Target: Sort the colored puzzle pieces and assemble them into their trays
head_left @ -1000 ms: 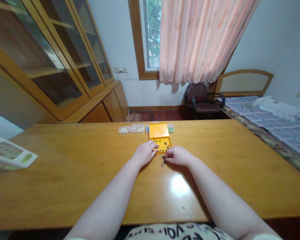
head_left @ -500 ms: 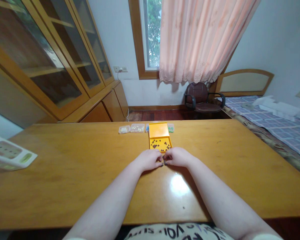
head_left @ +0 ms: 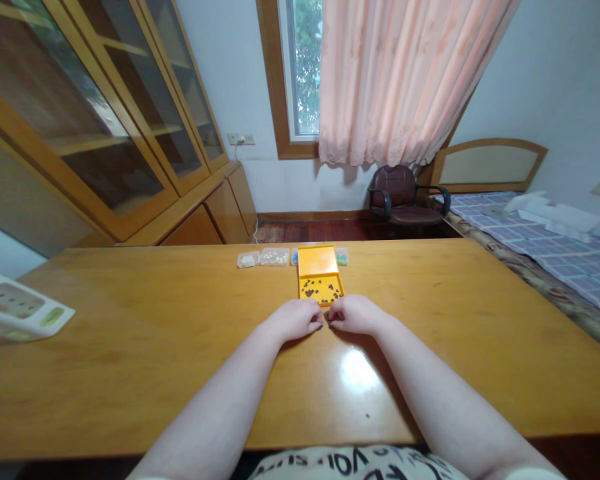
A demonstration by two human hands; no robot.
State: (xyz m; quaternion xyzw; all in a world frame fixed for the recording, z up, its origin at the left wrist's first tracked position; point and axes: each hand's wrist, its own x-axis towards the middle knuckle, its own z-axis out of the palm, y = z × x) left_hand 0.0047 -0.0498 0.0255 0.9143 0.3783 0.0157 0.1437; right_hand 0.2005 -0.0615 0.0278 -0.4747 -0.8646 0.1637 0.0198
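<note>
My left hand point(head_left: 296, 319) and my right hand point(head_left: 354, 313) rest on the wooden table point(head_left: 130, 333), fingertips meeting just in front of an orange tray point(head_left: 319, 261). The tray's near half holds several small dark pieces point(head_left: 321, 290). Both hands are closed in a pinch around a tiny dark piece point(head_left: 326, 323) between them; most of it is hidden by the fingers.
Behind the tray lie small clear bags point(head_left: 263, 257) with light bits and a greenish bag point(head_left: 341, 255). A white box point(head_left: 17, 311) sits at the table's left edge. Beyond the table are a glass-door cabinet point(head_left: 95, 127), an office chair point(head_left: 405, 197) and a bed point(head_left: 550, 247).
My left hand has left the tray's edge and come to meet my right hand. The dark piece that hung below my right fingers is now pinched between both hands.
</note>
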